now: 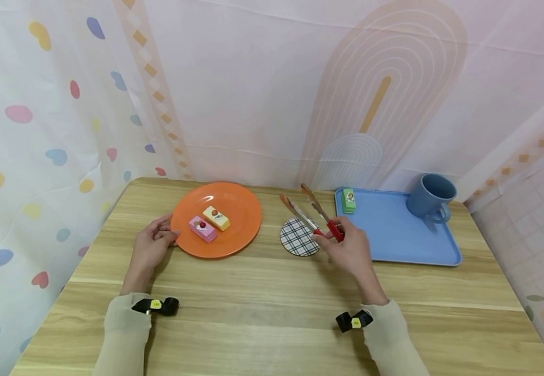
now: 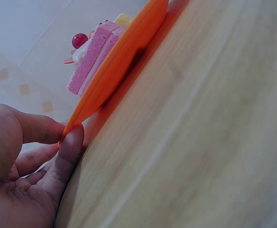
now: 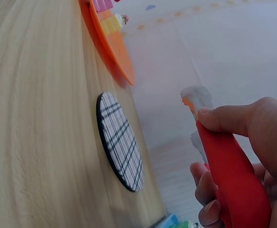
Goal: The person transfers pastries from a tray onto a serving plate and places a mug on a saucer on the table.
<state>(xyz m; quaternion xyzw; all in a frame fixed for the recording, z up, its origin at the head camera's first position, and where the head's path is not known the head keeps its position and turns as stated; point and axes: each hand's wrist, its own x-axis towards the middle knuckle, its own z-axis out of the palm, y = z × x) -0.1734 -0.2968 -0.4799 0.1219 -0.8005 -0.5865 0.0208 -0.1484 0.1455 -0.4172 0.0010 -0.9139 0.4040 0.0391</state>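
My left hand [image 1: 151, 245] pinches the left rim of an orange plate [image 1: 243, 224], thumb and fingers on its edge in the left wrist view. On the plate lie a pink toy cake slice [image 1: 202, 228] topped with a red berry and a yellow toy cake slice [image 1: 217, 218]. My right hand [image 1: 349, 248] grips the red handles of metal tongs [image 1: 316, 206], held over a plaid round coaster [image 1: 295, 237]. The tongs' two arms are spread, with nothing between their tips. In the right wrist view the red handle [image 3: 228, 166] lies between thumb and curled fingers.
To the right lies a blue tray [image 1: 394, 240]. A green toy cake slice [image 1: 348, 201] stands at its back left corner, and a blue mug [image 1: 429, 196] at its back right. Behind the wooden table [image 1: 253, 308] hangs a patterned curtain [image 1: 253, 94].
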